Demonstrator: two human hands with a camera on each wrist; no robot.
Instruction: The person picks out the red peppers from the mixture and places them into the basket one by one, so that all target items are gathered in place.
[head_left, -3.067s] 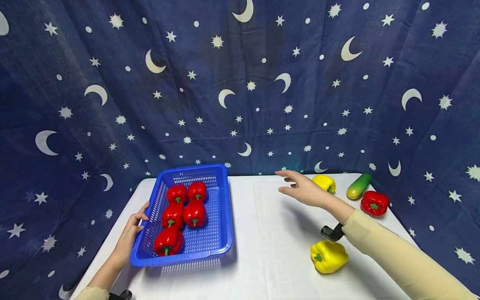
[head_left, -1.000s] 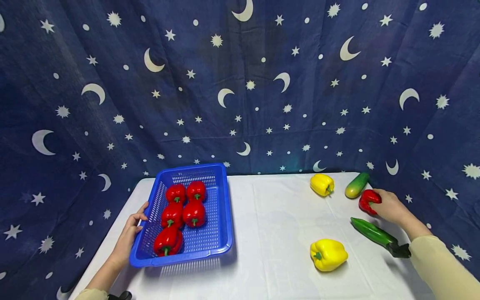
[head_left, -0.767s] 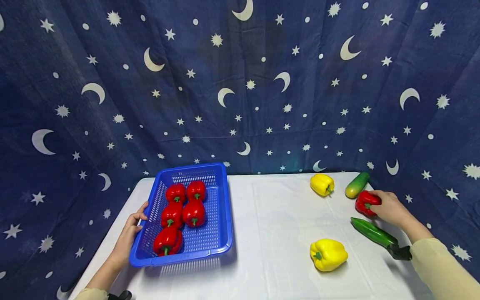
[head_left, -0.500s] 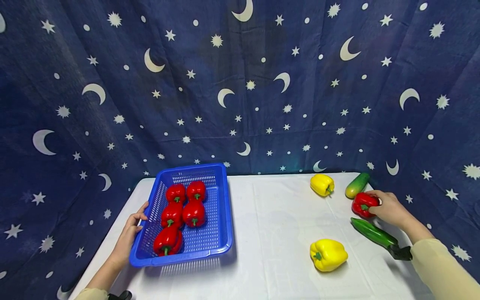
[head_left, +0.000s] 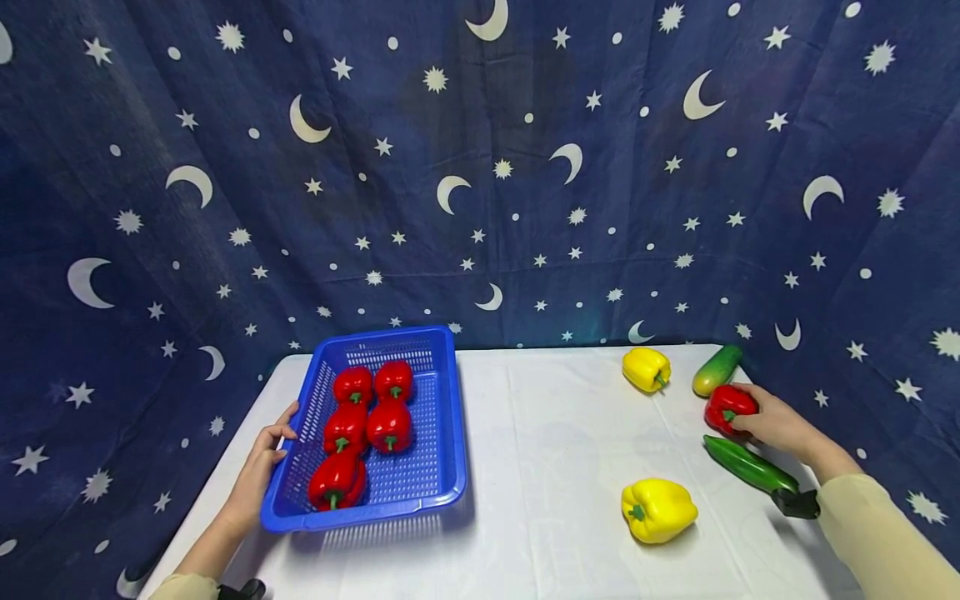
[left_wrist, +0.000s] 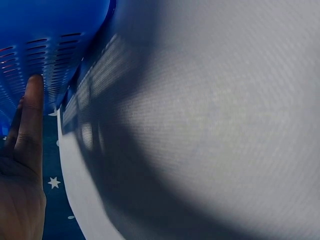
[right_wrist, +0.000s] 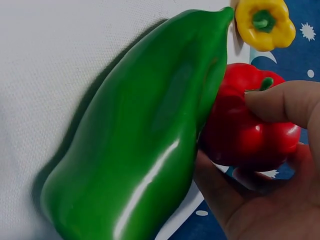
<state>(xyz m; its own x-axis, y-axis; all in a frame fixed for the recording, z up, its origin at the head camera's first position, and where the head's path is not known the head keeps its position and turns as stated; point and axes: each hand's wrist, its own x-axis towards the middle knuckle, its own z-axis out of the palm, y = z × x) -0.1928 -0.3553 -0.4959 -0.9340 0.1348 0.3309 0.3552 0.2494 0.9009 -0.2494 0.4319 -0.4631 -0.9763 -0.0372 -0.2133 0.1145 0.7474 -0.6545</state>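
Note:
At the table's right side my right hand (head_left: 780,423) holds a red bell pepper (head_left: 729,408), its thumb near the green stem. In the right wrist view the thumb lies on top of the red bell pepper (right_wrist: 250,130) and fingers reach beneath it. Just in front lies a long green pepper (head_left: 750,465), partly covered by the black wrist camera. My left hand (head_left: 253,475) grips the left rim of a blue plastic basket (head_left: 454,417), with fingertips over the rim. In the left wrist view one straight finger touches the slotted outer wall. Several red bell peppers (head_left: 347,429) sit in the basket's left part.
A yellow bell pepper (head_left: 658,510) lies near the front right, and another yellow bell pepper (head_left: 647,369) at the back. A green-yellow cucumber-like vegetable (head_left: 717,370) is behind the held pepper. A starry blue curtain (head_left: 525,208) encloses the white table (head_left: 540,467).
My right hand has moved from above the table's back middle to the right and taken hold of the red bell pepper, which shifted slightly left. The left hand and basket stay put.

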